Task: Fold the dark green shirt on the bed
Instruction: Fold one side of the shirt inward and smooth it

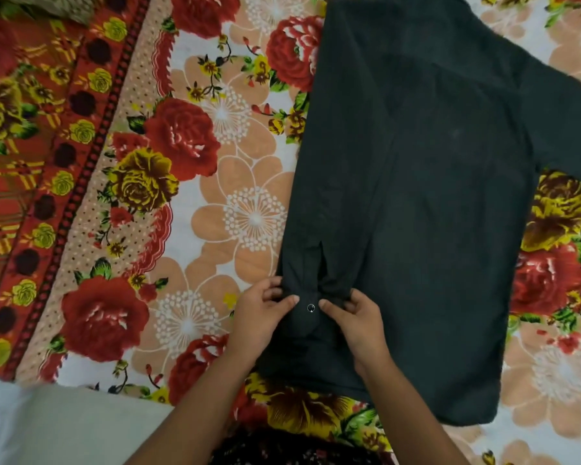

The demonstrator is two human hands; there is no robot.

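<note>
The dark green long-sleeved cotton shirt (433, 196) lies flat on the bed, spread over the red, yellow and peach floral bedspread (182, 229), and fills the centre and right of the frame. Its collar end is toward the top edge and its hem toward the bottom.

One sleeve is already folded in. It runs down the shirt's left edge in the picture, with the slit cuff (311, 290) and its small round button (311, 308) ending in the lower centre. Both hands are on that cuff. The left hand (259, 317) pinches its left side and the right hand (359, 320) pinches its right side. On each hand the fingers (292, 299) are curled, with the thumb on top of the cloth, and the two thumbs almost meet at the button.

The other sleeve (567, 122) lies unfolded, reaching out past the right edge of the frame.

By my reading the fold is at an early stage:
- The first sleeve is in and its cuff is being settled.
- The second sleeve has yet to be brought across.
- The body has yet to be doubled from hem toward collar.

A pale plain sheet (31, 421) shows at the lower left.
</note>
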